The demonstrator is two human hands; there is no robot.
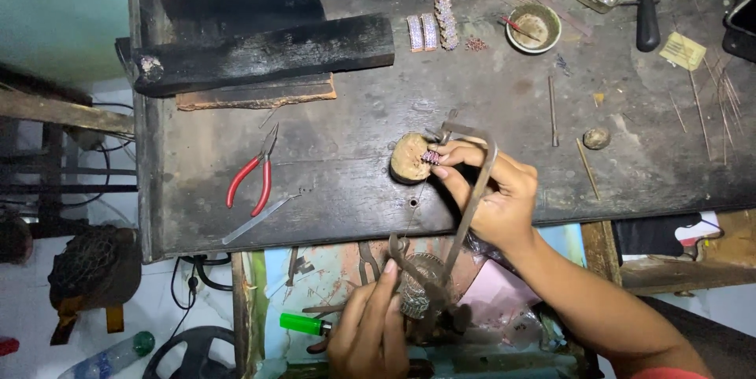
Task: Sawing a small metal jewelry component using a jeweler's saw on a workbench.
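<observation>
My right hand (494,194) pinches a small pink-studded jewellery piece (431,157) against a round wooden peg (407,158) on the dark workbench (339,150). A metal saw frame (475,182) curves around that hand and runs down toward the drawer. My left hand (368,330), low in the head view, grips the saw's handle end (417,288) above the open drawer. The piece is too small to make out in detail.
Red-handled pliers (250,182) and tweezers (256,219) lie left of the peg. Charred black blocks (260,52) sit at the back left, studded jewellery strips (433,31) and a small bowl (533,28) behind. A green lighter (303,322) lies in the drawer.
</observation>
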